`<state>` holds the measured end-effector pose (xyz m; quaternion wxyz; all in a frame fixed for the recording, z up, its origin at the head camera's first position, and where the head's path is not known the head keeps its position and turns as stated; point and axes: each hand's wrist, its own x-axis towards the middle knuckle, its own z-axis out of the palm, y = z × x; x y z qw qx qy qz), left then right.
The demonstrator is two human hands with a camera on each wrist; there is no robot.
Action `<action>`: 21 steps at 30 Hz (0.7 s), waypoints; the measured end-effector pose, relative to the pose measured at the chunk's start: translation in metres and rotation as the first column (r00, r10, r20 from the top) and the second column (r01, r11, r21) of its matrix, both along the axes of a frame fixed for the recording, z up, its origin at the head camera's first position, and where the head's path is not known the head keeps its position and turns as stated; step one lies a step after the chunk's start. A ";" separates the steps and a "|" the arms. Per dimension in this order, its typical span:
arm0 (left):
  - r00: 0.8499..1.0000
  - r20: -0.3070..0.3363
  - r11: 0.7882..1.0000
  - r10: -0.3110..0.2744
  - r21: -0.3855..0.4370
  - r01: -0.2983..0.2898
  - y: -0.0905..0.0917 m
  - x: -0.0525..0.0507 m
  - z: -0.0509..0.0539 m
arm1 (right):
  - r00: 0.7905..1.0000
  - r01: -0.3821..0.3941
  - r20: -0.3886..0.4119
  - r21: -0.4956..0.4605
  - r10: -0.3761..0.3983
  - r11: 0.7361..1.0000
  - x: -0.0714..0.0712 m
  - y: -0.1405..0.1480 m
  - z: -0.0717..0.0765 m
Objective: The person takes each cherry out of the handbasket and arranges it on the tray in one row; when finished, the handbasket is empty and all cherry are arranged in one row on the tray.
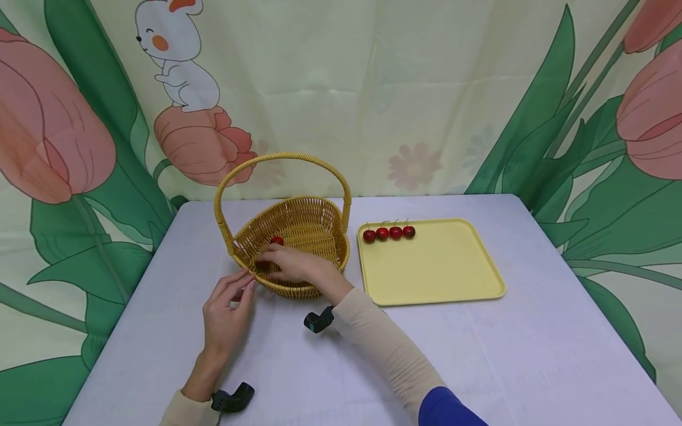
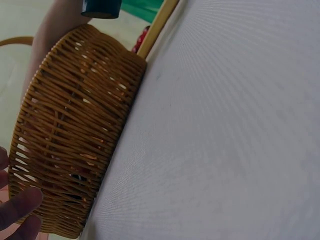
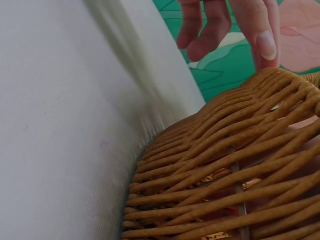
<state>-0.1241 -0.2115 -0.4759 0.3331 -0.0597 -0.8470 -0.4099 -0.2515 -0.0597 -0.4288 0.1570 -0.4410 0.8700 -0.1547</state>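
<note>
A yellow-brown wicker basket (image 1: 298,290) with a tall arched handle stands on the table. At its front left rim, my left hand (image 1: 228,316) holds the edge between thumb and fingers; some of those fingertips (image 2: 27,200) show against the woven wall in the left wrist view. My right hand (image 1: 290,264) reaches over the front rim into the basket, its fingers bent low near the left inner side. Whether anything is between them is hidden. One red cherry (image 1: 277,241) lies in the basket just beyond the right hand's knuckles.
Right of the basket lies a pale yellow tray (image 1: 437,266). Several dark red cherries (image 1: 395,233) with stems form a row along its back left edge. A white cloth (image 1: 511,355) covers the table, and a printed curtain (image 1: 426,94) hangs behind it.
</note>
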 end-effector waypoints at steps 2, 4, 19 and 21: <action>1.000 0.001 1.000 0.004 -0.004 -0.004 0.000 0.000 0.000 | 1.000 -0.012 0.008 0.002 0.012 1.000 0.000 0.000 0.000; 1.000 0.005 1.000 0.008 -0.008 -0.008 0.000 0.000 0.000 | 1.000 -0.019 0.008 0.005 0.019 1.000 0.000 0.000 -0.001; 1.000 -0.005 1.000 0.000 0.016 0.000 0.000 0.000 -0.001 | 0.998 -0.061 -0.008 0.001 0.061 0.998 0.001 0.000 -0.002; 1.000 0.000 1.000 -0.003 0.018 0.003 0.000 0.000 -0.001 | 0.998 -0.058 -0.004 0.004 0.058 0.998 0.002 0.000 -0.002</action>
